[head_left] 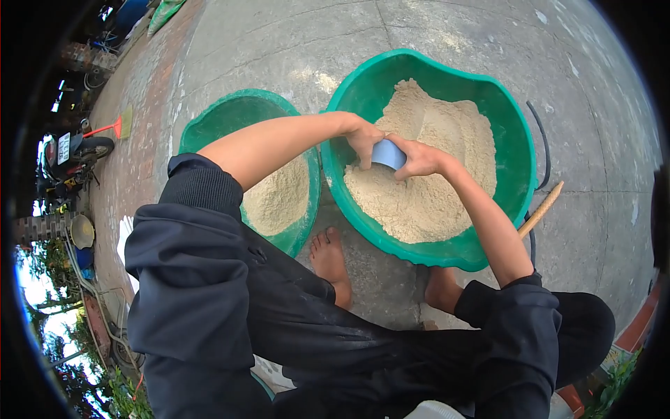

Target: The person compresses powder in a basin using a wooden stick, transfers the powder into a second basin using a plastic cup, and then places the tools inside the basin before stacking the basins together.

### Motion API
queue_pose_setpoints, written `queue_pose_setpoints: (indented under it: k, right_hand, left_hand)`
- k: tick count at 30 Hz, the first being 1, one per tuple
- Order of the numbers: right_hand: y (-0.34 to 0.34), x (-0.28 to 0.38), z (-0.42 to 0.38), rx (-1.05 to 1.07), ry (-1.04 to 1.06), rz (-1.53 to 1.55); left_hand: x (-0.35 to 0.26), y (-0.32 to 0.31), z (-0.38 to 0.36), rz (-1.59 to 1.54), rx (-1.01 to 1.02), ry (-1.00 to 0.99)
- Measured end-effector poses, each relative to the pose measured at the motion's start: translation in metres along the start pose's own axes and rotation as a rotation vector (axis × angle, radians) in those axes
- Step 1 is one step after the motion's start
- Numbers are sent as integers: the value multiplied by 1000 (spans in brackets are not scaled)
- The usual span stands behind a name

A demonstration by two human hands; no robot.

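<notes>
A large green basin (520, 119) on the ground holds a broad heap of pale, flour-like powder (447, 140). Above the near-left part of that heap, my two hands hold a light blue cup-like piece (389, 154). Its exact kind is partly hidden by fingers. My left hand (364, 142) grips its left side with curled fingers. On the right side, my right hand (421, 158) pinches it between thumb and fingers. A second, smaller green basin (230, 108) stands on the left with similar powder (279, 199) in it, partly covered by my left arm.
My bare feet (329, 262) are on the concrete floor (593, 230) close to the basins. A wooden stick (544, 208) and a dark hose (542, 143) lie at the right of the large basin. Farther left are an orange-handled broom (124, 124) and a parked motorbike (73, 157).
</notes>
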State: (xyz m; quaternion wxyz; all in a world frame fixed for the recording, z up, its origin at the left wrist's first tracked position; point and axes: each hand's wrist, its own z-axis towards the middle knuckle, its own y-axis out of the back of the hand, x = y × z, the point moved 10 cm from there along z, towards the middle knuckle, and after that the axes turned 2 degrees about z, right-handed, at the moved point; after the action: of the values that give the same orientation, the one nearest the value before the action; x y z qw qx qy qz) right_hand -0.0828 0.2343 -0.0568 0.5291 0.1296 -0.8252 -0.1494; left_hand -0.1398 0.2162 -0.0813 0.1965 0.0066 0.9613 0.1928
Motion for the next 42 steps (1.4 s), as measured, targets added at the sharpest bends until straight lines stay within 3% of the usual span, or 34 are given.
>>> queue_pose_setpoints:
  k: [4,5,10,14,27,30,34,40,42]
  right_hand:
    - [-2,-10,-5,64,-23,162]
    - [-1,-12,-7,64,-25,162]
    - [-8,-17,-22,223,-78,825]
    - [13,-47,-31,124,-198,1012]
    - [29,-12,-31,40,-164,1063]
    - [34,4,-19,27,-129,1037]
    - [56,38,-4,-87,-111,936]
    - [48,156,27,-36,-20,612]
    - [22,202,47,4,128,621]
  left_hand:
    - [8,-1,-11,-207,-97,23]
    - [8,-6,-11,-336,-54,6]
    - [0,-15,-9,-832,133,-87]
    - [-9,-4,-14,-1054,154,-154]
    - [-10,14,-42,-1172,6,-185]
    - [0,23,-65,-1230,-191,-205]
    - [13,28,-102,-1290,-209,-204]
    - [52,13,-216,-1380,-535,-145]
    - [73,-12,-256,-1395,-641,-84]
